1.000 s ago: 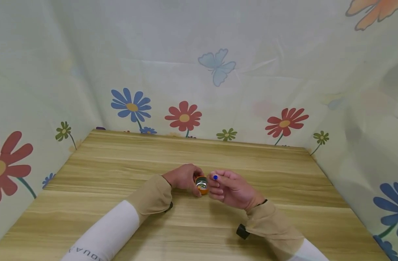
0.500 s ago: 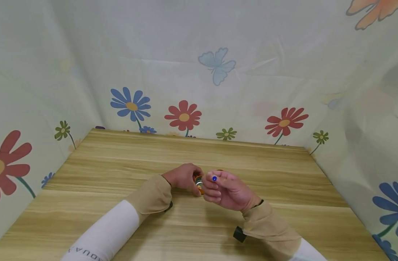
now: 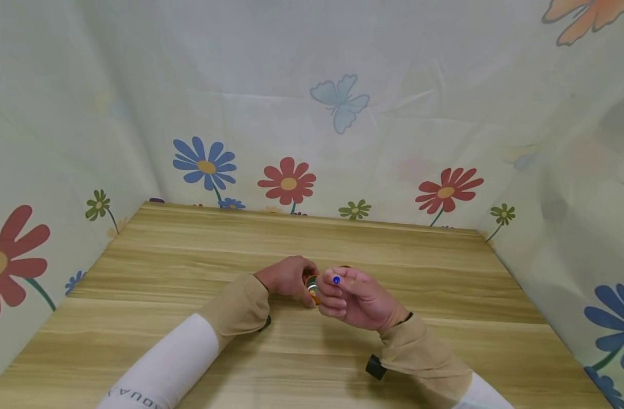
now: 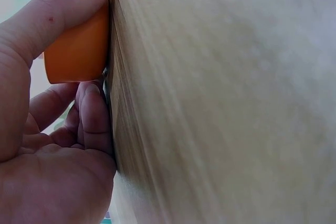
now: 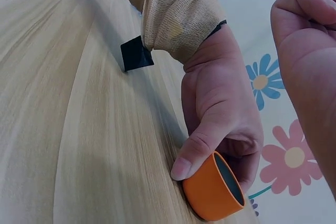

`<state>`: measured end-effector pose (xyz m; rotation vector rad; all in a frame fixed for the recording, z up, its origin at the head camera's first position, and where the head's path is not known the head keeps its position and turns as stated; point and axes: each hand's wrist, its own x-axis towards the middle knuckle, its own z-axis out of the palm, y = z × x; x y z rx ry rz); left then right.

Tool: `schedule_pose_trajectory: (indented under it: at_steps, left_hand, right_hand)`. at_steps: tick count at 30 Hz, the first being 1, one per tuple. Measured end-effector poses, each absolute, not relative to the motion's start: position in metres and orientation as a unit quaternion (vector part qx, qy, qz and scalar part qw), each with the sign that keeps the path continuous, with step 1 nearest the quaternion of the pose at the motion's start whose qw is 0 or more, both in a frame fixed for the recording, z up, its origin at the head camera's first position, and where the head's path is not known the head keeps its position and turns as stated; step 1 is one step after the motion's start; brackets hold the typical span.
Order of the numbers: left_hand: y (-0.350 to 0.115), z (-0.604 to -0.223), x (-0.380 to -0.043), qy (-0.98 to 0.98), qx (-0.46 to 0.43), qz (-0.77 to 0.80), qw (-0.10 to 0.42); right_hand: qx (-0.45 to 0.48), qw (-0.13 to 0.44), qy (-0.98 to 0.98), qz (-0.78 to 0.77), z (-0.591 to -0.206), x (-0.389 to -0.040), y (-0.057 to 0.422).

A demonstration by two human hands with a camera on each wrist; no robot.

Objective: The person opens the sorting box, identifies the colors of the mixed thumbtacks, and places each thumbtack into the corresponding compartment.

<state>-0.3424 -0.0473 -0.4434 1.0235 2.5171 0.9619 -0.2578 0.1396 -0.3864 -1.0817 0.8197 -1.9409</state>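
My left hand [image 3: 291, 278] holds a small orange cup-like container [image 4: 79, 51] on the table, with thumb and fingers on its sides. The right wrist view shows the container's [image 5: 210, 191] open rim and dark inside; in the head view something shiny shows within. My right hand [image 3: 363, 298] is close beside it, partly covering the container in the head view. Between its thumb and forefinger it pinches a small thing with a round blue end [image 3: 336, 280]; the rest is hidden. In the right wrist view my right hand [image 5: 310, 51] shows only in part, at the right edge.
A wood-grain table [image 3: 215, 244] lies under both hands. Pale cloth [image 3: 271, 119] printed with flowers and butterflies stands around its back and sides. A sliver of something orange [image 3: 345, 266] shows just behind the right fingers.
My right hand has moved slightly left, carrying the blue-ended thing, and now covers more of the container. An orange sliver has come into sight behind it. The left hand has stayed put.
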Motion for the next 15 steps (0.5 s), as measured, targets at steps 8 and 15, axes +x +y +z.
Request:
schedule_pose_trajectory:
  at_steps: [8,15]
  left_hand:
    - [-0.046,-0.446,-0.346,0.866,0.351,0.328,0.139]
    - [-0.047,-0.442,-0.344,0.856,0.354,0.346,0.151]
  right_hand:
    - [-0.396,0.321,0.417,-0.753,-0.388,-0.279,0.152]
    - [-0.326,0.219,0.641,-0.659,-0.397,-0.298,0.163]
